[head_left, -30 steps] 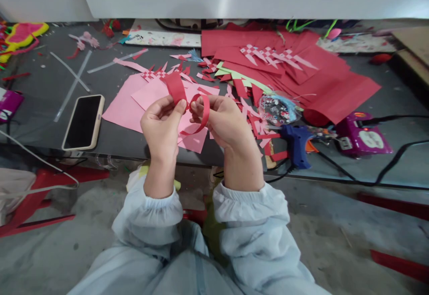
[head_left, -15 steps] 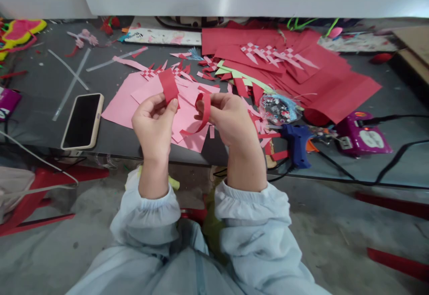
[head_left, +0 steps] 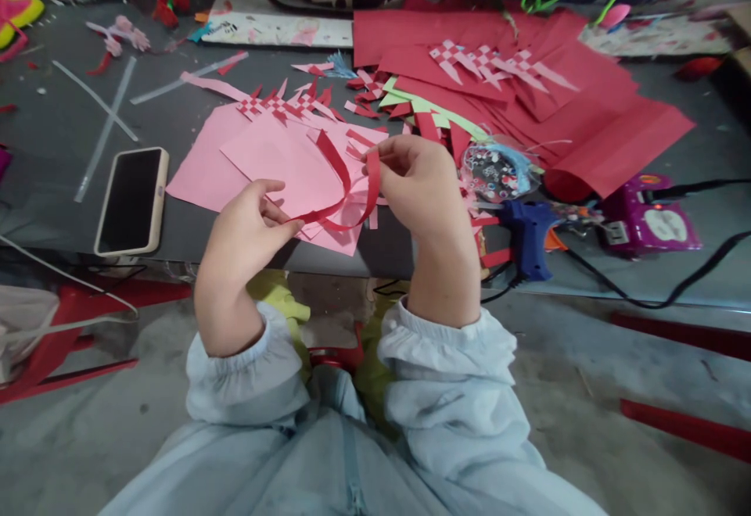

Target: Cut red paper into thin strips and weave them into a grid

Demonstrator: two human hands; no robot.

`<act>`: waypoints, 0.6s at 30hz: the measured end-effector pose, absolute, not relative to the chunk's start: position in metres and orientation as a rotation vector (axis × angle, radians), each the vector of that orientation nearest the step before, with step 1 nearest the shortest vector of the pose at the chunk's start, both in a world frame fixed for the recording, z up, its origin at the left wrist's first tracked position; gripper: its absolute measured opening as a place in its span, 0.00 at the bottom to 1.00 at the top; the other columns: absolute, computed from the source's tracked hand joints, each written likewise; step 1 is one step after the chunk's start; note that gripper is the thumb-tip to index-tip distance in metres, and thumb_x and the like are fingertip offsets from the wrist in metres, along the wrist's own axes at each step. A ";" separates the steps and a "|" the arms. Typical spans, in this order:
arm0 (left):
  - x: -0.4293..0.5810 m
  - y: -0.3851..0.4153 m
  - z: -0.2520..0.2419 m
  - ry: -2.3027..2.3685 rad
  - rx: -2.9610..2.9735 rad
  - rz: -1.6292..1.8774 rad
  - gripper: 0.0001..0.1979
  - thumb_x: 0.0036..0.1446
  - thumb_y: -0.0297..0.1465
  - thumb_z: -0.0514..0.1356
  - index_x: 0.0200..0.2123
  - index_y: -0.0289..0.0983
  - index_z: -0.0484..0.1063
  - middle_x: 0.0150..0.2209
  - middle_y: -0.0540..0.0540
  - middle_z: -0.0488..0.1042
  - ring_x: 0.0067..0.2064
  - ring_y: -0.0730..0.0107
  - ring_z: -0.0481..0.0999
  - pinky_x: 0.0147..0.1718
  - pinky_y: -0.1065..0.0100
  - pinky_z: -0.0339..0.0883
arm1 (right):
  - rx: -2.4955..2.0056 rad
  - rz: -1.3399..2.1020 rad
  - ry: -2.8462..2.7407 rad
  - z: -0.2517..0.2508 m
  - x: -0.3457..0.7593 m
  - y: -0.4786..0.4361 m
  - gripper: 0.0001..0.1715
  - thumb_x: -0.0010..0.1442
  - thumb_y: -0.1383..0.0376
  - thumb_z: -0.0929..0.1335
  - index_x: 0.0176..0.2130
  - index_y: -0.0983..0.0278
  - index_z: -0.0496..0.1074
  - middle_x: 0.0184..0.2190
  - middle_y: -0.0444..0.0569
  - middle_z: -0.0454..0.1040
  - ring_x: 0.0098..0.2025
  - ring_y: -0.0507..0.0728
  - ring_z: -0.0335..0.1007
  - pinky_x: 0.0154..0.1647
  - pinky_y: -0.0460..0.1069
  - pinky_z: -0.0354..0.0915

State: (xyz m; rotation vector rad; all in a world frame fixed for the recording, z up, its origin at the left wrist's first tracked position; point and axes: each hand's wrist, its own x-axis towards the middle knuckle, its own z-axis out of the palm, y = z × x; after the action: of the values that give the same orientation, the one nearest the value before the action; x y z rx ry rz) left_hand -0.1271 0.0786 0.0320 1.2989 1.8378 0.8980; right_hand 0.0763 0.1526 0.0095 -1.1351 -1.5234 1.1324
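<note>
The left hand (head_left: 238,231) has its thumb tip on the near end of a red strip (head_left: 333,163), pinching it in a narrow grip, the index finger lifted clear. The right hand (head_left: 419,188) nips a curled red length (head_left: 374,188) between thumb and curled fingers, near its upper end. The two run close together midway between the hands; whether they are one piece or two, I cannot tell.

Taking that midpoint as the clock's centre, with twelve away from the person, the left fingers sit at about eight and the right at about two. Thin paper like this probably creases easily, so a light pinch right at the edge should serve best, with the hands level and the curl free to swing without twisting.

Just below lie the pink sheets (head_left: 275,148), a pale ground that helps show the red edges. Woven pieces (head_left: 282,104) sit at eleven; keeping the loose ends off them would avoid snagging. Red sheets (head_left: 622,125) spread around two, a blue glue gun (head_left: 528,238) lies between three and four, and a phone (head_left: 130,202) rests at nine on the bench (head_left: 64,133).
</note>
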 end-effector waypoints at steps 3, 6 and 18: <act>-0.129 0.074 0.042 1.835 1.354 0.851 0.26 0.44 0.30 0.70 0.49 0.36 0.73 0.35 0.48 0.78 0.35 0.66 0.77 0.37 0.66 0.70 | -1.272 0.890 -1.588 0.018 0.072 0.147 0.10 0.52 0.75 0.66 0.32 0.63 0.74 0.31 0.45 0.75 0.36 0.53 0.73 0.39 0.51 0.68; -0.125 0.072 0.049 1.832 1.436 0.918 0.23 0.45 0.33 0.71 0.47 0.36 0.76 0.41 0.45 0.79 0.39 0.65 0.77 0.40 0.66 0.71 | -1.294 0.856 -1.636 0.025 0.069 0.143 0.15 0.51 0.77 0.64 0.33 0.63 0.77 0.29 0.44 0.78 0.32 0.53 0.74 0.37 0.51 0.68; -0.089 0.080 0.041 1.347 1.262 1.091 0.20 0.50 0.48 0.68 0.29 0.35 0.79 0.29 0.46 0.79 0.33 0.69 0.77 0.34 0.71 0.69 | -1.020 0.849 -1.675 0.025 0.052 0.138 0.15 0.53 0.78 0.67 0.34 0.62 0.79 0.32 0.45 0.80 0.36 0.53 0.75 0.40 0.50 0.72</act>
State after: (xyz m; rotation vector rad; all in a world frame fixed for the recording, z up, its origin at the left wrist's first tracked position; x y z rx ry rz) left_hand -0.0887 0.0799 0.0409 1.2620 1.3467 1.0913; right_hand 0.0516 0.1381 0.0252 -1.0202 -1.6746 0.8493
